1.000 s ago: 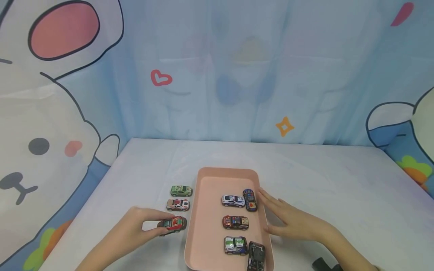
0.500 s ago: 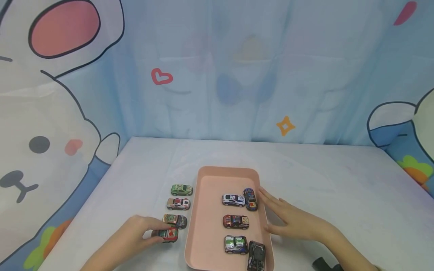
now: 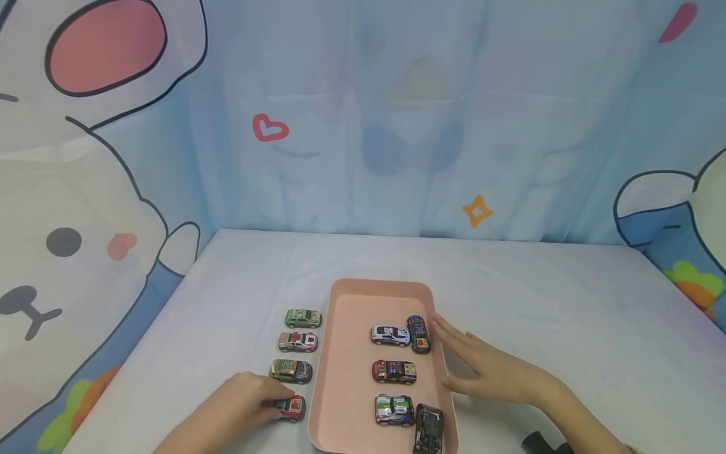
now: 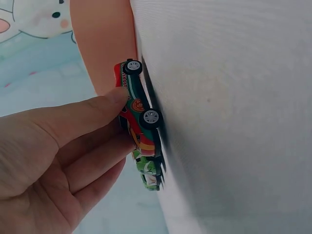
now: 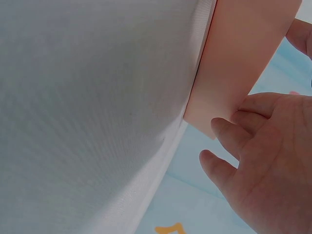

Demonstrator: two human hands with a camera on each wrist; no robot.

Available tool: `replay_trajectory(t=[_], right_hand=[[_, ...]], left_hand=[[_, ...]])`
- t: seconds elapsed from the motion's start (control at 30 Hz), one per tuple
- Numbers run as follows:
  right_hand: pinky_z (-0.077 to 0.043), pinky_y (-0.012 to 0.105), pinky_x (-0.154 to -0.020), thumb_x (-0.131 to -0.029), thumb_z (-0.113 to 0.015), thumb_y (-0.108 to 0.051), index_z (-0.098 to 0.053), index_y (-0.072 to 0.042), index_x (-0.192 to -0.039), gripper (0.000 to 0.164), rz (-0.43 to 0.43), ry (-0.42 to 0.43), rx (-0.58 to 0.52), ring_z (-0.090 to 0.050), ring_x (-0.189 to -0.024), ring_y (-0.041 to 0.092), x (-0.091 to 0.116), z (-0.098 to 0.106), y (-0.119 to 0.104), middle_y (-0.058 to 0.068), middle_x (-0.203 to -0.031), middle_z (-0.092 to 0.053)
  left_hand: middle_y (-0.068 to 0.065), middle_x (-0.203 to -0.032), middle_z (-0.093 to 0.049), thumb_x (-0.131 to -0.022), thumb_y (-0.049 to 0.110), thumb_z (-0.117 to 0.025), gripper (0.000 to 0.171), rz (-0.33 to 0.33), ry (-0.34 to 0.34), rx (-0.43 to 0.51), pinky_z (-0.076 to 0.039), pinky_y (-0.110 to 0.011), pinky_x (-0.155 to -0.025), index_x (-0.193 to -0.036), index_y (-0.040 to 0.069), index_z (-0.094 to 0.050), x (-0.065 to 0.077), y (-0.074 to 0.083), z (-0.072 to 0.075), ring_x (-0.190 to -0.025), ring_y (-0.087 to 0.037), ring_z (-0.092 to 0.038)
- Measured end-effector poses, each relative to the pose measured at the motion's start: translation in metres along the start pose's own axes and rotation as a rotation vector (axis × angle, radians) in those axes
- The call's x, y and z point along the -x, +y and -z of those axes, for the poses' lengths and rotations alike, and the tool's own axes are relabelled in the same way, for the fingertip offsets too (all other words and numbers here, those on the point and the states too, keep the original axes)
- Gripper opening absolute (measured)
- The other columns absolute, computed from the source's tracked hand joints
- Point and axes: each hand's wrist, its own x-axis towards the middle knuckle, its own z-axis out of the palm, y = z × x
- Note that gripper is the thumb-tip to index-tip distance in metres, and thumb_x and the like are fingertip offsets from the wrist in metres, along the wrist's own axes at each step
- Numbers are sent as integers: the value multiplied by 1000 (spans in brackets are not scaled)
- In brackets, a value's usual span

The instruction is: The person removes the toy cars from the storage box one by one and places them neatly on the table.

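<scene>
A pink tray lies lengthwise on the white cloth, with five toy cars in it, all towards its right side. At the far end a white car sits crosswise, its end up against a dark blue car that stands along the right wall. Nearer comes a red and black car, crosswise and apart from the others; then a green and silver car, just beside a black car set lengthwise at the same wall.

Outside the tray, beside its left wall, a column of cars runs towards the person: a green car, a white and red car, a green and dark grey car and, nearest, the red and green car. That last one is in the left hand, pinched between thumb and fingers — upright, low over the cloth, though whether its wheels touch is unclear. It has a red top, a dark green side with a round emblem, lettering too small to read, and silver-spoked wheels.

The right hand holds nothing — its fingers extended, the tips against the tray's right wall
</scene>
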Motion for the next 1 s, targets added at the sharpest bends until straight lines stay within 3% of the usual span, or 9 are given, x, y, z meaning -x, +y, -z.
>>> replay_trajectory(t=[0.43, 0.67, 0.83, 1.0], right_hand=[[-12, 63, -104, -90, -57, -46, -17, -4, -149, 83, -16, 0, 6, -23, -133, 41, 0, 1, -2, 14, -154, -11], [-12, 63, -104, -90, -57, -45, -17, -4, -149, 83, -9, -1, 2, -23, -133, 42, 0, 0, -2, 14, -154, -11], [-11, 63, -104, -90, -57, -45, -16, -4, -149, 83, 1, -4, 5, -22, -133, 41, -1, 0, -1, 14, -154, -10], [-11, 63, -104, -90, -57, -46, -16, -5, -149, 83, -6, -5, 4, -23, -133, 41, 0, 0, -1, 14, -154, -11]], left_hand=[[6, -82, -70, -77, 11, -75, 15, 23, -29, -18, -53, -22, -66, -92, 10, -75, 0, 2, 1, -74, -1, -61], [4, -82, -70, -76, 11, -76, 16, -17, 0, -48, -53, -23, -65, -92, 8, -74, 0, 2, 1, -72, -1, -60], [0, -92, -70, -75, 10, -76, 23, -21, 41, -59, -54, -24, -71, -97, 6, -73, -2, 11, 14, -84, -8, -65], [-1, -100, -69, -75, 7, -77, 27, -74, 99, -73, -53, -23, -75, -102, 6, -72, -19, 26, 34, -93, -13, -64]])
